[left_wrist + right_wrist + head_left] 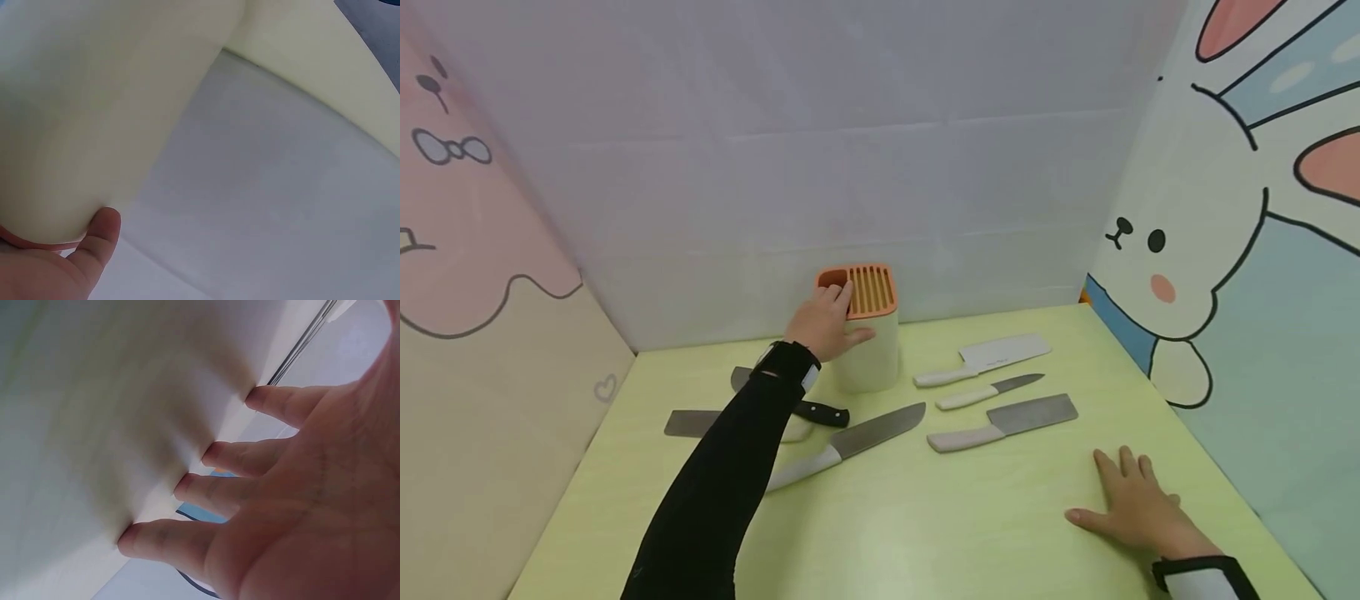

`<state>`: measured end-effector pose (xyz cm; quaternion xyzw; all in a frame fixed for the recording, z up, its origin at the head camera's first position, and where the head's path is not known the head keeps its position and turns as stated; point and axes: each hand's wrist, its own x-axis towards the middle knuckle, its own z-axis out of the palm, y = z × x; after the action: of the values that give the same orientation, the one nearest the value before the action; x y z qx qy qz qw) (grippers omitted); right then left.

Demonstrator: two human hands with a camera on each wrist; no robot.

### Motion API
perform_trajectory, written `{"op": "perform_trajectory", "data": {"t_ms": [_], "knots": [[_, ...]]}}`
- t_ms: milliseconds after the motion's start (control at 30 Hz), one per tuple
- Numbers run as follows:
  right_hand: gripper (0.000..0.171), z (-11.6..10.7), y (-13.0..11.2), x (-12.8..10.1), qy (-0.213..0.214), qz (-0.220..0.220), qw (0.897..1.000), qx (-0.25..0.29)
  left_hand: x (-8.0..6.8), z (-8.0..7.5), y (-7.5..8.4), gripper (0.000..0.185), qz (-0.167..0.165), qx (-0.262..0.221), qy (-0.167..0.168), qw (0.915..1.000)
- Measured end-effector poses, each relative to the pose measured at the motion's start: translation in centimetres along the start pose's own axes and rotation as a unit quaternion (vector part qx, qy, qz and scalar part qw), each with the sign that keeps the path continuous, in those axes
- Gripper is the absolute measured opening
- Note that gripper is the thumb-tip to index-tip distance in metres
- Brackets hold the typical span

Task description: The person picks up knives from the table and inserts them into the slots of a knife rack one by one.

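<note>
A cream knife block [867, 358] with an orange slotted top stands upright near the back wall. My left hand [826, 323] grips it at the upper left, fingers over the rim by the open compartment. In the left wrist view, the thumb [103, 231] presses the block's pale side wall [94, 125]. My right hand [1138, 508] is spread at the table's right side and holds nothing. Its fingertips [131, 539] touch the tabletop in the right wrist view. Nearest to it lies a cleaver [1033, 414] with a light handle.
Right of the block lie another cleaver [1000, 353] and a small paring knife [1015, 382]. A large chef's knife [880, 429] lies in front. A black-handled knife [822, 414] and a broad blade [691, 423] are partly hidden by my left sleeve. Cartoon-printed walls [1262, 350] flank the table.
</note>
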<state>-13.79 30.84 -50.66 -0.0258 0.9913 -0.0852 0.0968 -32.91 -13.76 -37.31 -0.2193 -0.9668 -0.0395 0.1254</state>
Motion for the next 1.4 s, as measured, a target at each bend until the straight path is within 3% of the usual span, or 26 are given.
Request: {"op": "perform_trajectory", "data": {"t_ms": [400, 800, 1167, 1400], "knots": [[0.121, -0.1, -0.2, 0.1, -0.003, 0.004, 1.0, -0.001, -0.7, -0.4, 0.0, 0.091, 0.006, -0.027, 0.014, 0.9995], [0.12, 0.0, -0.1, 0.0, -0.002, -0.002, 1.0, 0.006, -0.8, 0.5, 0.0, 0.098, -0.015, -0.028, 0.042, 0.9986], [0.119, -0.3, -0.1, 0.3, -0.006, -0.01, 1.0, -0.014, -0.7, 1.0, -0.3, 0.099, -0.013, -0.024, 0.051, 0.9984], [0.102, -3.3, 0.1, 1.3, 0.011, -0.061, 0.998, 0.006, -0.7, 0.7, 0.1, 0.098, -0.029, -0.009, 0.041, 0.9987]]}}
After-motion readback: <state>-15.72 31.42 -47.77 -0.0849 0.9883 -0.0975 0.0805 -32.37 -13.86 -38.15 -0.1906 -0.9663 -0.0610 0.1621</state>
